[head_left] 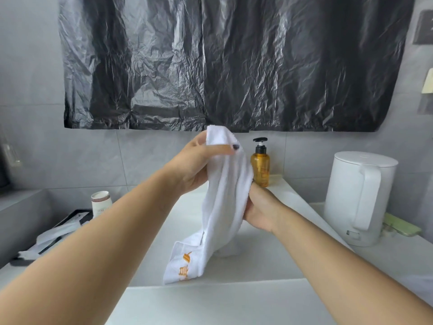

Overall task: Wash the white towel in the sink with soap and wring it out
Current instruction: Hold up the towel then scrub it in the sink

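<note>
The white towel (225,195) with orange lettering hangs upright above the white sink (269,256). My left hand (199,165) pinches its top end, thumb across the cloth. My right hand (262,207) grips the towel's middle from the right side, fingers wrapped behind it. The towel's lower end rests in the basin and a corner drapes toward the front rim. An amber soap bottle (260,165) with a black pump stands on the sink's back ledge, just right of the towel.
A white electric kettle (358,198) stands at the right on the counter, with a green tray (401,227) behind it. At the left are a paper cup (101,204) and a dark tray (77,218) with wrapped items. Black plastic sheeting (222,62) covers the wall above.
</note>
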A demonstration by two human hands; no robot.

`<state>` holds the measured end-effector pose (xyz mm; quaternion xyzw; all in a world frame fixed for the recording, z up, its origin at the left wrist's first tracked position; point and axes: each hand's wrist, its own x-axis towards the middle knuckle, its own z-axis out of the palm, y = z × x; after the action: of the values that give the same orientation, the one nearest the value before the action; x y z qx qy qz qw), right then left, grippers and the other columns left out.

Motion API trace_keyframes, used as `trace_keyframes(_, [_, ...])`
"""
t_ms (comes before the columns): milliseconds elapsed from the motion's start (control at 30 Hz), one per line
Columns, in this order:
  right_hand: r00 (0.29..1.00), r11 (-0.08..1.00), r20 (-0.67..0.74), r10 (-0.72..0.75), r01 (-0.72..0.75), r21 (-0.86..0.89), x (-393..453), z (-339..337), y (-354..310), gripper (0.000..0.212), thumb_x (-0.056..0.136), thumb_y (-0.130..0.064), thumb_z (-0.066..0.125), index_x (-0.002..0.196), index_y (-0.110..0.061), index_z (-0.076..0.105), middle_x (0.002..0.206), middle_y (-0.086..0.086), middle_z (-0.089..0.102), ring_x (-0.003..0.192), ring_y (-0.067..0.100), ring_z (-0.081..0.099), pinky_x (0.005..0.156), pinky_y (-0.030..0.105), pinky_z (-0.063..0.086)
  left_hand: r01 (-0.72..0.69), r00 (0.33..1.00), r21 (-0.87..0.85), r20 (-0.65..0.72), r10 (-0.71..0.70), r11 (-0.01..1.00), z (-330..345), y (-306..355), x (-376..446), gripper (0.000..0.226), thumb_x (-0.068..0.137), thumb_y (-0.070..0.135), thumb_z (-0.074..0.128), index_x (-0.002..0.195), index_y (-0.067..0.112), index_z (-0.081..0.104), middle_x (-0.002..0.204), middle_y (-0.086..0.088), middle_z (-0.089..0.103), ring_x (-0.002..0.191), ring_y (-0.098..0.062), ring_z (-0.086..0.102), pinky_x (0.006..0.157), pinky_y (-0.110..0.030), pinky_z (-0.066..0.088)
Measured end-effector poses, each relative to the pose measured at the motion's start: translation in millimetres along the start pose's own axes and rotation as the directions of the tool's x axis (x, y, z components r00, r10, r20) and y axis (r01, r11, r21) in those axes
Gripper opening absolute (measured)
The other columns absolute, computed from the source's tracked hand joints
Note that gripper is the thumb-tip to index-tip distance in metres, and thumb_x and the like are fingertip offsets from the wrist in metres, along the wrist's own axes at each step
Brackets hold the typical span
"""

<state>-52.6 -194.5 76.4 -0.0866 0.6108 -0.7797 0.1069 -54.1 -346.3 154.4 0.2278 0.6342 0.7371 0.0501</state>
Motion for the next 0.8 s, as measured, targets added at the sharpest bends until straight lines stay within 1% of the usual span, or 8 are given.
trace_keyframes(100, [0.991, 0.998, 0.119, 0.052, -0.046, -0.046, -2, 6, -9, 0.047, 0.096, -0.055, 0.049, 0.122, -0.019, 0.065, 0.118, 0.001, 0.071, 0.111, 0.017, 0.067, 0.1, 0.041, 0.05, 0.039, 0.99, 0.105, 0.132, -0.053, 0.994, -17, 1, -6, 0.066, 0.072, -0.022, 0.06, 0.13, 0.01, 0.057, 0.112, -0.018, 0.067, 0.107, -0.035, 0.066, 0.096, -0.051, 0.054])
trace_keyframes(200, [0.981, 0.997, 0.179, 0.072, -0.071, -0.009, -6, 7, -11, 0.049, 0.095, -0.057, 0.048, 0.117, -0.016, 0.067, 0.121, 0.005, 0.069, 0.111, 0.019, 0.066, 0.098, 0.039, 0.05, 0.028, 0.991, 0.332, 0.112, -0.069, 0.943, -30, 0, -8, 0.061, 0.072, -0.016, 0.058, 0.127, 0.01, 0.061, 0.122, -0.024, 0.065, 0.117, -0.036, 0.063, 0.102, -0.052, 0.05])
trace_keyframes(300, [0.989, 0.959, 0.144, -0.021, -0.021, 0.282, -3, -4, -17, 0.076, 0.088, -0.073, 0.036, 0.127, -0.014, 0.063, 0.126, 0.011, 0.066, 0.118, 0.025, 0.062, 0.103, 0.043, 0.044, -0.011, 0.997, 0.535, -0.053, 0.047, 0.845, -39, 0, -10, 0.038, 0.076, -0.003, 0.059, 0.111, 0.008, 0.07, 0.106, -0.016, 0.071, 0.099, -0.025, 0.066, 0.097, -0.046, 0.051])
trace_keyframes(367, [0.995, 0.928, 0.074, -0.065, 0.032, 0.372, -3, -12, -26, 0.065, 0.096, -0.063, 0.032, 0.122, -0.013, 0.064, 0.115, 0.01, 0.071, 0.107, 0.024, 0.068, 0.091, 0.041, 0.05, 0.009, 0.964, 0.66, -0.206, 0.169, 0.751, -47, 2, -11, 0.024, 0.088, -0.005, 0.053, 0.09, 0.011, 0.071, 0.082, -0.003, 0.067, 0.08, -0.018, 0.058, 0.075, -0.03, 0.052])
trace_keyframes(467, [0.997, 0.978, 0.006, -0.08, 0.077, 0.195, -3, -25, -45, 0.028, 0.1, -0.023, 0.047, 0.122, -0.01, 0.059, 0.101, 0.007, 0.073, 0.087, 0.019, 0.072, 0.072, 0.031, 0.058, 0.105, 0.877, 0.807, -0.35, 0.329, 0.58, -60, 7, -13, 0.025, 0.094, 0.007, 0.05, 0.076, 0.02, 0.06, 0.072, 0.004, 0.058, 0.074, -0.02, 0.05, 0.056, -0.026, 0.038])
trace_keyframes(600, [0.999, 0.995, -0.047, 0.022, -0.027, -0.097, 0, -42, -72, 0.015, 0.093, -0.008, 0.055, 0.103, -0.01, 0.066, 0.09, 0.004, 0.073, 0.082, 0.019, 0.069, 0.087, 0.038, 0.054, 0.291, 0.853, 0.863, -0.429, 0.298, 0.412, -65, 12, -11, 0.035, 0.101, 0.031, 0.051, 0.074, 0.01, 0.046, 0.07, -0.006, 0.049, 0.075, -0.028, 0.046, 0.051, -0.032, 0.029])
trace_keyframes(667, [0.994, 0.983, -0.08, 0.081, -0.093, -0.161, -1, -47, -86, 0.011, 0.09, -0.006, 0.058, 0.096, -0.011, 0.066, 0.087, 0.005, 0.073, 0.084, 0.021, 0.066, 0.093, 0.042, 0.049, 0.347, 0.841, 0.82, -0.487, 0.236, 0.455, -66, 12, -11, 0.047, 0.101, 0.039, 0.05, 0.065, 0.01, 0.041, 0.064, -0.007, 0.045, 0.07, -0.028, 0.044, 0.051, -0.031, 0.03])
trace_keyframes(800, [0.973, 0.934, -0.159, 0.169, -0.209, -0.288, -8, -58, -111, 0.024, 0.067, -0.006, 0.069, 0.089, -0.011, 0.062, 0.083, 0.002, 0.064, 0.071, 0.013, 0.055, 0.061, 0.022, 0.037, 0.345, 0.736, 0.476, -0.672, 0.082, 0.809, -77, 15, -9, 0.044, 0.095, 0.047, 0.058, 0.082, 0.005, 0.059, 0.076, -0.011, 0.058, 0.069, -0.026, 0.056, 0.069, -0.031, 0.049])
